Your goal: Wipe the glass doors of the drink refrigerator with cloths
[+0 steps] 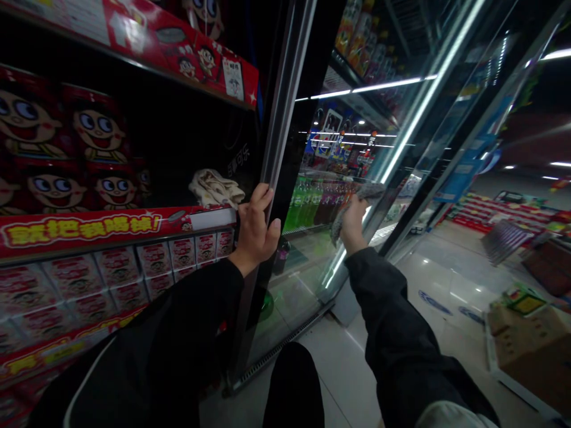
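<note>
My left hand (255,229) is closed around the dark metal edge of a glass fridge door (285,119), fingers wrapped over the frame. My right hand (353,224) is closed on a grey cloth (363,199) and presses it flat against the glass pane (312,279) of the door. Behind the glass stand rows of green and dark drink bottles (312,202). Both arms wear dark sleeves.
A shelf (89,229) on the left holds red cartoon-printed cartons and small pink boxes, with a crumpled beige cloth (216,187) lying on it. Cardboard boxes (530,336) sit on the tiled floor at right. More fridge doors run off to the right.
</note>
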Demonstrator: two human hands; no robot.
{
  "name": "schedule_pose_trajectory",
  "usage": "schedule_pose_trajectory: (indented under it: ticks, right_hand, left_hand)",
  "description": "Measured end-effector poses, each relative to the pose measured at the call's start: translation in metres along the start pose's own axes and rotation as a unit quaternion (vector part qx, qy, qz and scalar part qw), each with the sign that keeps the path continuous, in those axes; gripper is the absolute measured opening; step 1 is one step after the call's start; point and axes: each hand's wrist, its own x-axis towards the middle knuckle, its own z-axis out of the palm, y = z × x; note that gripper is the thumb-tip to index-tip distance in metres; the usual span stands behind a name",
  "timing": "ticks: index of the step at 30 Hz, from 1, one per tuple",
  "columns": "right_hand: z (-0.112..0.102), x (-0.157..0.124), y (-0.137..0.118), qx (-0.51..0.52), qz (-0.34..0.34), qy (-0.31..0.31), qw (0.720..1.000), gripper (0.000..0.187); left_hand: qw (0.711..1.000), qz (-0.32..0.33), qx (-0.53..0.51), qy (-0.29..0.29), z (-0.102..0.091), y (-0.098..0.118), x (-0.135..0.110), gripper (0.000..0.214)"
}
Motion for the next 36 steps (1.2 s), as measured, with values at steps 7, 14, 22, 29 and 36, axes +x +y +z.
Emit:
schedule_pose_trajectory:
  ticks: [7,14,22,29,36]
  right_hand:
    - [0.069,-0.151,-0.019,-0.124,-0.325,-0.059,0.936,0.045]
    - [0.051,-0.128,-0.004,-0.147,-0.526,-0.095,0.832,0.023]
    - [-0.020,-0.026,0.055,-0.196,-0.265,-0.096,0.939,0.037]
    - [-0.060,0.036,0.075,-0.205,-0.086,-0.033,0.975,0.052]
    - [-0.036,0.038,0.059,-0.162,-0.010,0.001,0.987,0.062]
  left_hand:
    - [1.000,-0.001,0.014,0.004,0.000,-0.005,-0.004,0.068]
    - [1.000,0.004,0.018,0.003,-0.002,-0.006,-0.003,0.069]
    - [1.000,0.008,0.009,0.005,-0.002,-0.001,0.000,0.063]
    - [1.000,0.008,-0.013,0.003,-0.001,0.000,0.000,0.061]
    - [1.000,0.001,0.000,-0.008,-0.001,0.000,-0.001,0.062]
